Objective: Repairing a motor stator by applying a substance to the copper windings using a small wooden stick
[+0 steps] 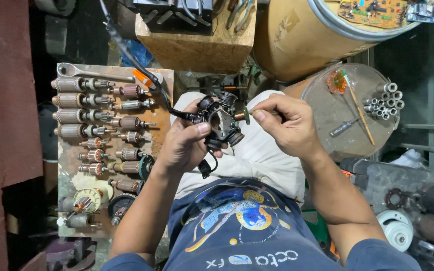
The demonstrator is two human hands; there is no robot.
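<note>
Left hand [186, 143]: closed around the black motor assembly [220, 119]; my thumb lies across its near face, and I hold it above my lap.
Right hand [286, 124]: pinched shut on a thin tool [257, 113], thumb and forefinger at its shaft; the tip meets the assembly's right side at a small brass-coloured fitting [242, 115].
Work piece: the assembly is off every surface, carried between both hands over my light trousers [257, 155]. A black cable [136, 62] runs from it up and to the left.
Step in hand: I judge that I am working the fitting with the tool tip; whether it is being turned or pried, the view is too small to tell.
Next move: it calls for a steady left grip and a tool kept in line with the fitting, so the tip does not slip onto the housing.
Left board [164, 108]: rows of copper-wound armatures [71, 115] fill it from far edge to near edge; a wrench [84, 73] lies along the far edge.
Right round lid [327, 130]: a cluster of short metal tubes [385, 100] at its right edge, a stick [360, 113] across the middle.
Room: a cardboard drum [302, 40] stands beyond my knees, a circuit board [372, 12] on top; loose parts crowd the floor at right.
</note>
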